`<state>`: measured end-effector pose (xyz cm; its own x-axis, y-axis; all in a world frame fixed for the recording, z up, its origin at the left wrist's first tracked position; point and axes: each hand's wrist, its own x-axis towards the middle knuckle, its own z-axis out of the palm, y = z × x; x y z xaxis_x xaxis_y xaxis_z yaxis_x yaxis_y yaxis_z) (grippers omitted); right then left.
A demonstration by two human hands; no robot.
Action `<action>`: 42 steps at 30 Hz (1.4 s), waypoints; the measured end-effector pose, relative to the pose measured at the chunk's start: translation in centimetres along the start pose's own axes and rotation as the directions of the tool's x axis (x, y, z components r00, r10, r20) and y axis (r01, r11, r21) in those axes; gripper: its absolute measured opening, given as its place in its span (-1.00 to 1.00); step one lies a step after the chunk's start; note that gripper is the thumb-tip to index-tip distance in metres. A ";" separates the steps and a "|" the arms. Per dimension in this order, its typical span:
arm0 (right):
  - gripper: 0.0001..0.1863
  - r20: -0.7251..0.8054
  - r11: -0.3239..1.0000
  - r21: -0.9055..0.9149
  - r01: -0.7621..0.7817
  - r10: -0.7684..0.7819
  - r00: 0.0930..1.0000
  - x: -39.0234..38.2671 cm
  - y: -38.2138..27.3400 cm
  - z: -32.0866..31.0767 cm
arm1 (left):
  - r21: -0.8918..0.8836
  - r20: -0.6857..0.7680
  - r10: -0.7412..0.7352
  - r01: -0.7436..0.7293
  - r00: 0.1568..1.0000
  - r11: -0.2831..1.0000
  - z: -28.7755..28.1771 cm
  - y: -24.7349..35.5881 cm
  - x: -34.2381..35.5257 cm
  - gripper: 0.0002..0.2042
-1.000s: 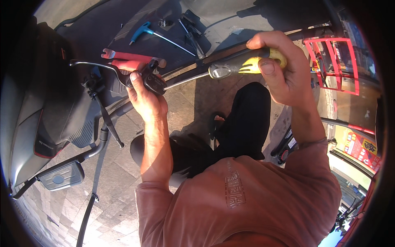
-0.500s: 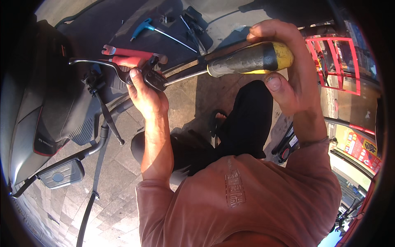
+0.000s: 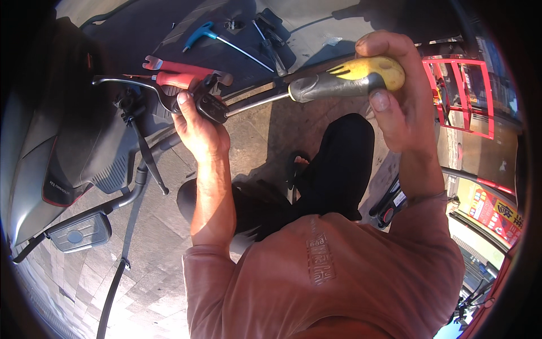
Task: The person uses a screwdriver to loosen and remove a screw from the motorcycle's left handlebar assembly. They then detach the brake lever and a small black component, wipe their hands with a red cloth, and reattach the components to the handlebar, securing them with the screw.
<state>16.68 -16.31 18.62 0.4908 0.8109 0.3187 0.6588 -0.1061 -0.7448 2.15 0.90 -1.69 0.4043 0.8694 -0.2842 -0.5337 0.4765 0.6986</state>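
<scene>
My left hand (image 3: 202,134) is closed around a black brake lever (image 3: 212,107), its thumb pressing on the housing and its long blade reaching out to the left. In my right hand (image 3: 402,104) is a screwdriver (image 3: 333,83) with a grey and yellow handle. My fingers and thumb pinch the butt of that handle. The metal shaft runs left, and its tip meets the right side of the lever's housing. Just beyond the lever, a red-handled screwdriver (image 3: 172,79) and a red pry tool (image 3: 180,68) lie on a dark surface.
Farther back lie a blue T-handled hex key (image 3: 201,35) and several dark tools (image 3: 271,48). At left stands a dark vehicle with a footrest (image 3: 80,233) and a black lever on a thin stalk (image 3: 148,155). A red metal frame (image 3: 463,96) is at right.
The screwdriver has turned in my right hand, so its handle shows a different face with more yellow. My right hand has shifted slightly right; my left hand keeps hold of the brake lever.
</scene>
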 end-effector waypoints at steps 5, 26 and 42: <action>-0.51 0.146 0.990 -0.120 0.073 -0.055 0.988 -0.2 0.8 0.1 | 0.005 -0.012 0.027 -0.027 1.000 1.000 0.1 -0.2 0.0 -0.61; -0.59 -0.009 0.980 0.178 0.084 -0.084 0.996 1.6 2.3 1.5 | -0.055 0.011 0.013 -0.012 1.000 0.998 0.4 -0.5 0.2 -0.70; -0.59 -0.025 0.994 -0.072 -0.079 0.077 0.997 2.4 1.8 1.3 | -0.017 0.058 0.009 -0.008 0.998 1.000 0.9 -0.8 0.3 -0.73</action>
<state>18.33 -13.80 17.25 0.5545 0.7854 0.2750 0.6575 -0.2109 -0.7233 3.39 0.68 -1.78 0.4421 0.8644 -0.2396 -0.5491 0.4720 0.6897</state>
